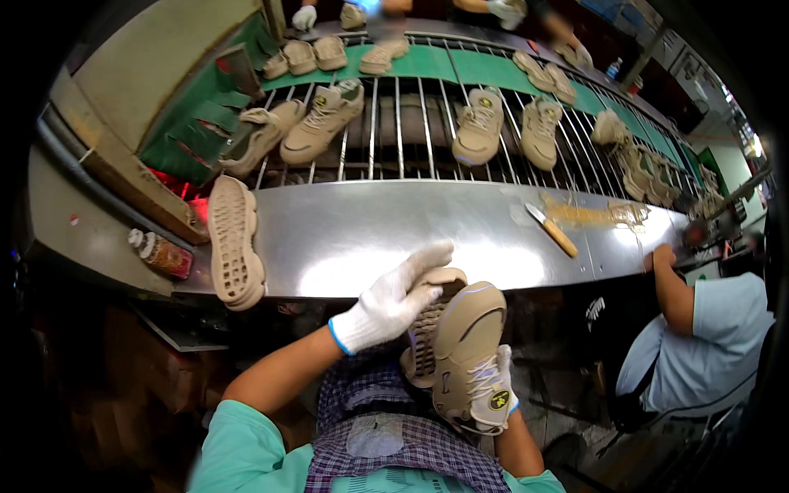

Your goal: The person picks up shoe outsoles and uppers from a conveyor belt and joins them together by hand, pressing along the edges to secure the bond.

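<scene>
My left hand (386, 308), in a white knit glove with a blue cuff, grips the toe end of a beige shoe sole (422, 341). The sole's gridded inner side shows in part; the shoe covers the remainder. Close against it, a beige lace-up shoe upper (470, 329) with white laces points toe up. My right hand (506, 374), also gloved, holds this upper from its right side near the heel; most of its fingers are hidden behind it. Both pieces are over my lap, at the front edge of the metal table (370, 230).
Another sole (233, 242) overhangs the table's left front edge, near small bottles (162, 253). A wooden-handled knife (552, 231) lies right of centre. Beyond is a barred conveyor (399, 131) carrying several beige shoes (322, 121). A co-worker (707, 337) sits at right; others work across the conveyor.
</scene>
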Available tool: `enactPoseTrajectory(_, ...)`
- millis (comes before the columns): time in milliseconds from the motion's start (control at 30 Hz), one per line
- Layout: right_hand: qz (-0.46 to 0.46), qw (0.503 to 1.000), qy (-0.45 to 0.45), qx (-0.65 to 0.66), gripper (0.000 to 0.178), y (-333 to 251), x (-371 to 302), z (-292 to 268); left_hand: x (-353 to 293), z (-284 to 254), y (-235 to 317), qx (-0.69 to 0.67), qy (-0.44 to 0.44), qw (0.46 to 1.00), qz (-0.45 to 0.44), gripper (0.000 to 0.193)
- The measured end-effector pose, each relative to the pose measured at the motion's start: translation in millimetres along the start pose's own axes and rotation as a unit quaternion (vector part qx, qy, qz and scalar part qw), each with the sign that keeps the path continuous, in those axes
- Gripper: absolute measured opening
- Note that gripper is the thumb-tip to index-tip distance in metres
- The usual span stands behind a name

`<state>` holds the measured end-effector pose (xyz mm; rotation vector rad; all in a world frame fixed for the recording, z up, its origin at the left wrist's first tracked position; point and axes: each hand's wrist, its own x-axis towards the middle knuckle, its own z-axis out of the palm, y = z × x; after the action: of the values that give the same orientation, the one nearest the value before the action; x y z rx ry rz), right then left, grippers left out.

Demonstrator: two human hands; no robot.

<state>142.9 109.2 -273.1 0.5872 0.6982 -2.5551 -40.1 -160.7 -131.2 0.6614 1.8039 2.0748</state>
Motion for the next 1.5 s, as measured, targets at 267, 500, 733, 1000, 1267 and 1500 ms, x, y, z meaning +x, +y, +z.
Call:
enactPoseTrajectory(267, -0.028, 0.997, -0.023, -0.066, 0.093, 20.9, -12.7, 37.0, -3.9, 1.6, 6.5, 0.146, -0.135, 0.977, 0.072, 0.084)
enactPoseTrajectory(500, -0.053, 0.994, -0.049, -0.086, 0.093, 15.2, -9.4, 63.2, -4.2, 3.8, 10.4, 0.211, -0.135, 0.965, 0.075, 0.1)
enactPoseTrajectory(733, -0.096, 0.984, -0.03, -0.145, 0.088, 18.3, -4.4, 50.1, -2.5, 4.9, 11.1, 0.205, -0.128, 0.967, 0.075, 0.099)
enactPoseTrajectory(1000, -0.112, 0.987, -0.035, -0.105, 0.081, 19.2, 0.5, 55.5, 0.7, 11.6, 8.4, 0.148, -0.131, 0.98, 0.035, 0.093)
enactPoseTrajectory(1267, -0.057, 0.994, -0.039, 0.084, 0.071, 21.4, -13.3, 34.5, 43.4, 8.9, 3.7, 0.106, -0.269, 0.95, -0.115, 0.107)
enactPoseTrajectory(1500, -0.102, 0.992, 0.038, 0.06, 0.075, 17.3, -20.2, 22.9, 2.6, 25.6, -51.3, 0.186, -0.233, 0.954, -0.024, 0.104)
